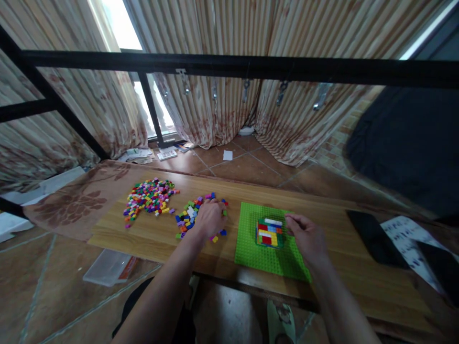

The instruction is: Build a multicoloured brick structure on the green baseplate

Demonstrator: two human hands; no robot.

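My left hand (211,217) reaches down over a pile of loose toy building bricks (188,215) in mixed colours. Its fingers are apart among the bricks, and their tips are partly hidden. A green studded baseplate (247,248) lies to the right of that pile. On it stands a low block built of bricks (269,233) with white, red, yellow, blue and orange pieces on top and green around the sides. Just right of the block, my right hand (304,234) hovers over the plate with thumb and forefinger pinched together. What they hold, if anything, is too small to make out.
Farther left on the wooden table (143,241) lies a bigger heap of small bricks (152,196). A dark flat device (375,239) and a printed sheet (405,234) lie at the right. A clear plastic box (107,267) is on the floor. Black metal bars (229,64) cross ahead.
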